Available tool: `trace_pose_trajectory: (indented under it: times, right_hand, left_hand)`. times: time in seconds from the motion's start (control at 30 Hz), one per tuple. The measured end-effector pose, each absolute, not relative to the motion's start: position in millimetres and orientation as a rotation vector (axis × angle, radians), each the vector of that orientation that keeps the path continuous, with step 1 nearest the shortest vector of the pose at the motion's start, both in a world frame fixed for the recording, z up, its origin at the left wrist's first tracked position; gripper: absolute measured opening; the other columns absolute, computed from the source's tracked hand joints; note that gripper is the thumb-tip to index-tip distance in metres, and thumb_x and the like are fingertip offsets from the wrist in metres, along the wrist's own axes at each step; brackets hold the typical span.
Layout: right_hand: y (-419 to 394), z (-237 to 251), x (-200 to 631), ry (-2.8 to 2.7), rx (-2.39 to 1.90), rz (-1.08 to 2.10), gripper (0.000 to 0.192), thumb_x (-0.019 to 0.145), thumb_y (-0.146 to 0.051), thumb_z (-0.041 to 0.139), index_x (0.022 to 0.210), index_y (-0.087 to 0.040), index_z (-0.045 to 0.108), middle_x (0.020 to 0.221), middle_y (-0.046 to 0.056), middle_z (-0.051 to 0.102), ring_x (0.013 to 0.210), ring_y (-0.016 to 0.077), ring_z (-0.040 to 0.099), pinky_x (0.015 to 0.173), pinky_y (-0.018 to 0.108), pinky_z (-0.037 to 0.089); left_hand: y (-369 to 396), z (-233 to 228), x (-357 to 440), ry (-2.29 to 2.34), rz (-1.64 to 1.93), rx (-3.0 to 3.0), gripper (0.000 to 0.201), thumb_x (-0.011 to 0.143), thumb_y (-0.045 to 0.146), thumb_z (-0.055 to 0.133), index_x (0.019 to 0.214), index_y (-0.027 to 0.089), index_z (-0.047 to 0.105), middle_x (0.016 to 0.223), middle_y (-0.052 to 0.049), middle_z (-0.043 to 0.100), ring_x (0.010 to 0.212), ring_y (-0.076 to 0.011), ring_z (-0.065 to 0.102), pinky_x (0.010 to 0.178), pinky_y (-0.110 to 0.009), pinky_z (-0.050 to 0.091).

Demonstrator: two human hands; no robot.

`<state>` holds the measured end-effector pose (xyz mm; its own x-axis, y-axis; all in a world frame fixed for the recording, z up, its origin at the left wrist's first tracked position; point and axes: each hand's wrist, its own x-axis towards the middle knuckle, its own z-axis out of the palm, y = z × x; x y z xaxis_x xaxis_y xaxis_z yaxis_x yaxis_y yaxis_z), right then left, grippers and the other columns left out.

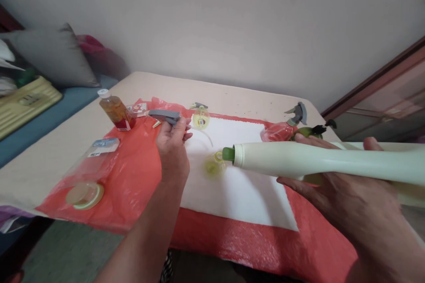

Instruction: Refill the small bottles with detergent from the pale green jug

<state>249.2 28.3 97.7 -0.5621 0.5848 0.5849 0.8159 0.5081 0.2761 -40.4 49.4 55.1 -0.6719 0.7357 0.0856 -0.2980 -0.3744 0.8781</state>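
The right hand (345, 185) grips a pale bottle (315, 161) lying sideways, its green spout over a small clear bottle (214, 166). The left hand (172, 143) is closed on a grey spray head (165, 116).

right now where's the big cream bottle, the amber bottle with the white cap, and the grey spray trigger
big cream bottle (299, 161), head view, on its pale body
amber bottle (116, 112), head view, on the amber body under the white cap
grey spray trigger (165, 116), head view, on the grey head above the left hand (172, 148)
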Motion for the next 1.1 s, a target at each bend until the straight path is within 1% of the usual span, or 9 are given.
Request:
trace_pose_trajectory:
  times: [0.13, 0.3, 0.63, 0.77, 1.1]
  right_hand:
    - [28.6, 96.9, 249.7, -2.356, -1.106, -0.806, 0.064, 0.094, -0.056, 0.052, 0.146, -0.019, 0.047, 0.137, 0.014, 0.062, 0.122, 0.0348, 0.062, 0.118, 0.065, 0.021]
    - [29.2, 93.7, 252.3, -2.349, -1.145, -0.792, 0.064, 0.094, -0.059, 0.050, 0.144, -0.020, 0.049, 0.139, 0.012, 0.060, 0.123, 0.0366, 0.060, 0.118, 0.065, 0.021]
    - [28.5, 95.4, 252.1, -2.344, -1.150, -0.809, 0.064, 0.093, -0.058, 0.050, 0.143, -0.018, 0.050, 0.138, 0.015, 0.061, 0.120, 0.0382, 0.062, 0.116, 0.066, 0.025]
    - [28.7, 93.9, 253.6, -2.356, -1.148, -0.805, 0.062, 0.094, -0.056, 0.051, 0.142, -0.018, 0.051, 0.139, 0.014, 0.061, 0.121, 0.0376, 0.061, 0.117, 0.066, 0.022]
    - [25.7, 96.7, 250.3, -2.340, -1.141, -0.790, 0.061, 0.094, -0.055, 0.052, 0.143, -0.019, 0.049, 0.138, 0.014, 0.061, 0.122, 0.0358, 0.061, 0.118, 0.064, 0.022]
  left_hand:
    - [48.9, 55.0, -40.2, 1.188, 2.082, 0.633, 0.018, 0.081, 0.038, 0.071, 0.086, 0.020, 0.070, 0.091, -0.005, 0.069, 0.079, -0.0127, 0.060, 0.063, -0.023, 0.047]
    - [49.2, 54.6, -41.3, 1.189, 2.076, 0.637, 0.018, 0.081, 0.038, 0.071, 0.087, 0.021, 0.069, 0.092, -0.005, 0.068, 0.081, -0.0134, 0.062, 0.064, -0.023, 0.048]
    - [49.5, 54.6, -41.2, 1.210, 2.076, 0.635, 0.019, 0.081, 0.039, 0.071, 0.087, 0.020, 0.069, 0.092, -0.006, 0.069, 0.079, -0.0133, 0.061, 0.064, -0.023, 0.047]
    - [49.8, 54.4, -41.1, 1.200, 2.084, 0.633, 0.018, 0.081, 0.038, 0.071, 0.086, 0.020, 0.070, 0.091, -0.006, 0.069, 0.076, -0.0122, 0.060, 0.063, -0.023, 0.047]
    - [49.8, 53.7, -42.4, 1.175, 2.078, 0.614, 0.017, 0.080, 0.036, 0.072, 0.085, 0.020, 0.069, 0.091, -0.005, 0.069, 0.072, -0.0115, 0.059, 0.061, -0.023, 0.046]
